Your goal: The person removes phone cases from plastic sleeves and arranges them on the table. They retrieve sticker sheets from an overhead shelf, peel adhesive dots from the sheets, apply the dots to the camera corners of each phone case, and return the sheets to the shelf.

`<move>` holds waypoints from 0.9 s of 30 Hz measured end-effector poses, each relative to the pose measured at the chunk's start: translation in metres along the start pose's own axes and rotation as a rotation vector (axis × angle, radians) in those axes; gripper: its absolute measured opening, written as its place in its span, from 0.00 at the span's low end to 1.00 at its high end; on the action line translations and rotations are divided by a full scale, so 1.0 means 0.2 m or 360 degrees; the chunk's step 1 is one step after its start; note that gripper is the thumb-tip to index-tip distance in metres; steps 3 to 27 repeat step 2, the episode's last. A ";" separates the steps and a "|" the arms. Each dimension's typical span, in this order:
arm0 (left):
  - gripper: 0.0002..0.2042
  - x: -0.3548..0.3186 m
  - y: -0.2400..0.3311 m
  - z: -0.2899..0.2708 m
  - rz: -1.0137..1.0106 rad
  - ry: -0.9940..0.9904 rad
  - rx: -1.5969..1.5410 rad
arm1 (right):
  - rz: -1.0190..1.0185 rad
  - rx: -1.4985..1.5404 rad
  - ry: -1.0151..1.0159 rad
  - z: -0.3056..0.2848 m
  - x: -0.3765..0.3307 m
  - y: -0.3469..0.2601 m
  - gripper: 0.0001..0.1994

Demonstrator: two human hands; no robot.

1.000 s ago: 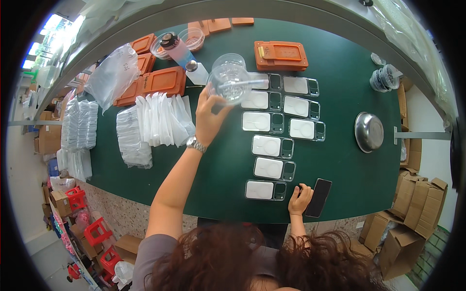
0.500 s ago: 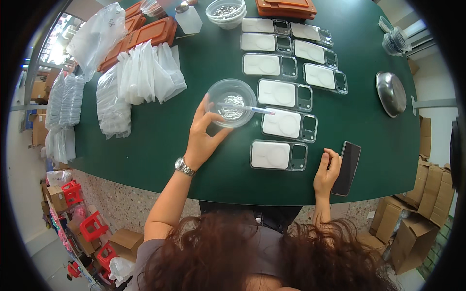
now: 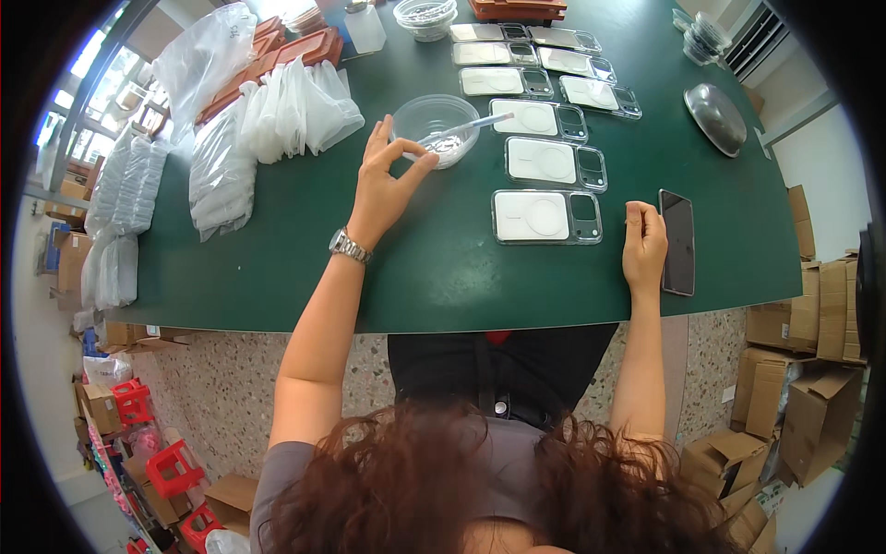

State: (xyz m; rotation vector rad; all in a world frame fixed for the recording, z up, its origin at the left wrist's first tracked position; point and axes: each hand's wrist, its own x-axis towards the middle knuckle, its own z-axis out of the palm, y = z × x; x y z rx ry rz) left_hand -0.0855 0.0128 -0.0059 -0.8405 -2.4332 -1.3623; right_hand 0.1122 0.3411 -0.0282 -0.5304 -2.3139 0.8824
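My left hand [image 3: 388,180], with a watch on its wrist, is at the near left side of a clear plastic tub [image 3: 434,109]. Its thumb and forefinger are pinched together over the rim; what they hold, if anything, is too small to make out. Small shiny pieces [image 3: 448,148] lie in the tub, and a thin pen-like stick [image 3: 489,121] rests across it, poking out to the right. My right hand [image 3: 645,242] is curled closed on the table beside a dark phone [image 3: 679,245]; its palm is hidden. Between the hands lies the nearest clear phone case [image 3: 546,217] with a white panel.
Several more cases [image 3: 540,118] run in two columns toward the far side. Plastic bags [image 3: 300,111] and orange boxes [image 3: 305,55] lie at left. Another tub [image 3: 426,20] stands far off; a metal bowl [image 3: 715,120] sits at right. Cardboard boxes [image 3: 821,406] stand on the floor.
The view has shifted, so the table sits higher in the picture. My left thumb and forefinger have closed from a wide grip round the tub into a pinch. My right fingers are curled more tightly.
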 end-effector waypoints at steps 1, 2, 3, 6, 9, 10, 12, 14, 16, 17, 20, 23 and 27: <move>0.11 0.00 -0.01 -0.02 -0.0032 -0.0028 -0.0065 | -0.0014 0.0031 0.0021 0.01 -0.01 -0.01 0.16; 0.11 0.00 0.01 -0.03 -0.0054 -0.0021 -0.0085 | -0.0024 0.0057 0.0044 0.01 -0.01 -0.02 0.16; 0.11 0.00 0.01 -0.03 -0.0054 -0.0021 -0.0085 | -0.0024 0.0057 0.0044 0.01 -0.01 -0.02 0.16; 0.11 0.00 0.01 -0.03 -0.0054 -0.0021 -0.0085 | -0.0024 0.0057 0.0044 0.01 -0.01 -0.02 0.16; 0.11 0.00 0.01 -0.03 -0.0054 -0.0021 -0.0085 | -0.0024 0.0057 0.0044 0.01 -0.01 -0.02 0.16; 0.11 0.00 0.01 -0.03 -0.0054 -0.0021 -0.0085 | -0.0024 0.0057 0.0044 0.01 -0.01 -0.02 0.16; 0.11 0.00 0.01 -0.03 -0.0054 -0.0021 -0.0085 | -0.0024 0.0057 0.0044 0.01 -0.01 -0.02 0.16; 0.11 0.00 0.01 -0.03 -0.0054 -0.0021 -0.0085 | -0.0024 0.0057 0.0044 0.01 -0.01 -0.02 0.16; 0.11 0.00 0.01 -0.03 -0.0054 -0.0021 -0.0085 | -0.0024 0.0057 0.0044 0.01 -0.01 -0.02 0.16; 0.11 0.00 0.01 -0.03 -0.0054 -0.0021 -0.0085 | -0.0024 0.0057 0.0044 0.01 -0.01 -0.02 0.16; 0.11 0.00 0.01 -0.03 -0.0054 -0.0021 -0.0085 | -0.0024 0.0057 0.0044 0.01 -0.01 -0.02 0.16; 0.11 0.00 0.01 -0.03 -0.0054 -0.0021 -0.0085 | -0.0024 0.0057 0.0044 0.01 -0.01 -0.02 0.16; 0.11 0.00 0.01 -0.03 -0.0054 -0.0021 -0.0085 | -0.0024 0.0057 0.0044 0.01 -0.01 -0.02 0.16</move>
